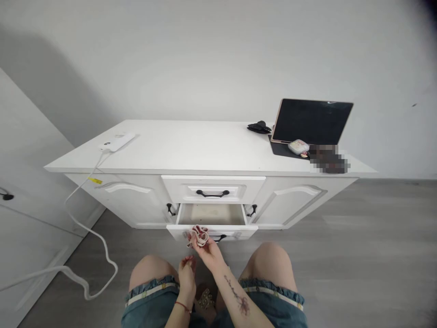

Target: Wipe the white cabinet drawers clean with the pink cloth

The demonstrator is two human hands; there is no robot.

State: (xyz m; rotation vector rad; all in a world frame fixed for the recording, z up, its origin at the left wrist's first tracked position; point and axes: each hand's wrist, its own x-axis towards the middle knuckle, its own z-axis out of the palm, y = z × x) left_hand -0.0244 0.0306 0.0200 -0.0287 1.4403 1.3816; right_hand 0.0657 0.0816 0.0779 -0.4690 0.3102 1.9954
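Note:
Pinched in the fingers of my right hand (209, 254) is a bunched, ruffled piece of red and cream fabric (200, 237). It is held in front of the open lower drawer (212, 215), overlapping the drawer's front panel. My left hand (187, 266) is lower and to the left, between my knees, with its fingers curled in. Whether anything is inside those fingers is hidden. The drawer is pulled out toward me, and its pale bottom shows. Above it, the upper drawer (213, 189) with a black handle is closed.
On the white cabinet top (191, 146) are a tablet (312, 120) on a dark stand, a small pale case (298, 146), a black hair claw (258, 127) and a blurred-out dark item (328, 159). A white power adapter (118, 141) trails a cable (104, 246) down to the floor.

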